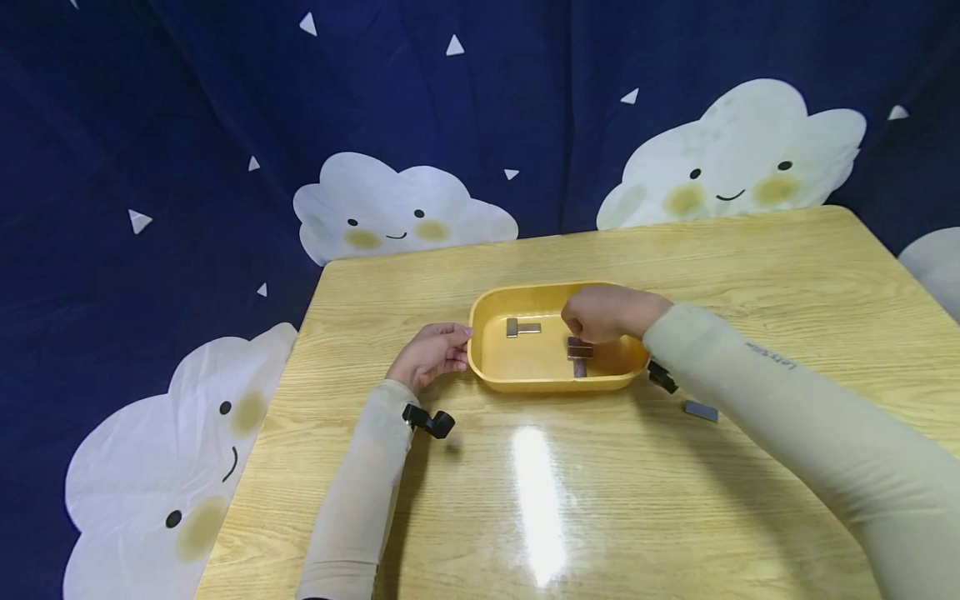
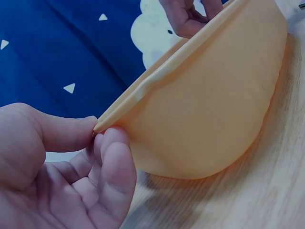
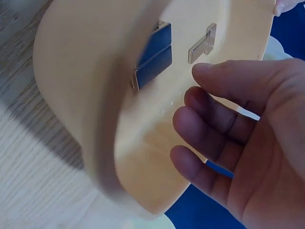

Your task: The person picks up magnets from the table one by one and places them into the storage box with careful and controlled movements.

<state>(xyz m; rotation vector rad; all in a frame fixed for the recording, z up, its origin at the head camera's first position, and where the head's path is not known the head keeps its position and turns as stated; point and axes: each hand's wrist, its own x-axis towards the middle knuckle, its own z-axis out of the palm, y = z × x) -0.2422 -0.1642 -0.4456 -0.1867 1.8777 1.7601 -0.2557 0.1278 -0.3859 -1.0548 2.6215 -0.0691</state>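
A yellow plastic basin (image 1: 525, 385) sits on the wooden table. My left hand (image 1: 431, 354) pinches its left rim between thumb and fingers, as the left wrist view shows close up. Over the right part of the basin is my right hand (image 1: 606, 312), its fingers (image 3: 200, 124) loosely bent and apart from the thumb, with nothing between them. Beneath it on the basin floor lies a cluster of shiny rectangular metal blocks (image 1: 580, 348). Two more small metal blocks (image 1: 528, 328) lie at the left inside, touching in a T shape.
One loose grey block (image 1: 701, 410) lies on the table (image 1: 465, 517) to the right of the basin, close to the right forearm. Behind the table hangs a dark blue curtain (image 1: 420, 100) with clouds and triangles.
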